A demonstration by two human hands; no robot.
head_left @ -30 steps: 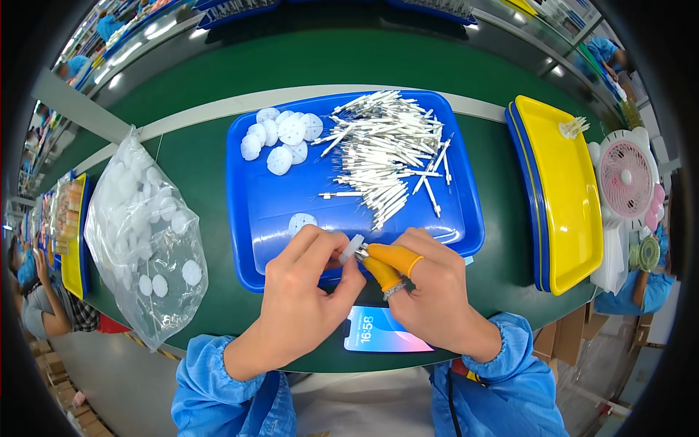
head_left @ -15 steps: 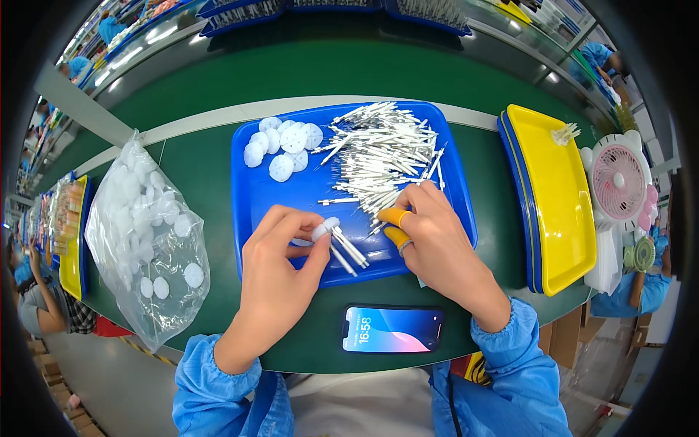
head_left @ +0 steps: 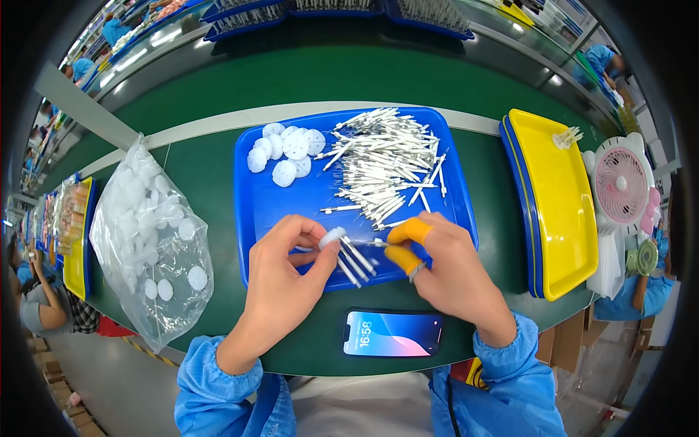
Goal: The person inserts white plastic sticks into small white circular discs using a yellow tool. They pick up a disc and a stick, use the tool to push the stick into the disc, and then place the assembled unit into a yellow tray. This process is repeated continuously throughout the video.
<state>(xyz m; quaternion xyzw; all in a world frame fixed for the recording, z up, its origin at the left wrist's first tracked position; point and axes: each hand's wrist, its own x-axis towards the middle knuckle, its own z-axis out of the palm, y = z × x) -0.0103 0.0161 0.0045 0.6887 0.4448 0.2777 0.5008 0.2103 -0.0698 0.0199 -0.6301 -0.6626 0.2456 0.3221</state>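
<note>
White disc (head_left: 332, 237), edge-on, pinched between thumb and fingers of left hand (head_left: 287, 266), over near side of blue tray (head_left: 273, 206); several white rods (head_left: 356, 264) stick out of it toward lower right. Left wrist raised, fingers curled, pointing inward. Right hand (head_left: 453, 258) just beside, palm down, orange-covered fingertips (head_left: 410, 231) closed on a small piece (head_left: 377, 242), blurred, aimed at the rods, apart from the disc. Beyond: rod pile (head_left: 386, 164), loose discs (head_left: 295, 144) in tray. Phone (head_left: 392, 333) below, between forearms; clear bag (head_left: 156, 255) left.
</note>
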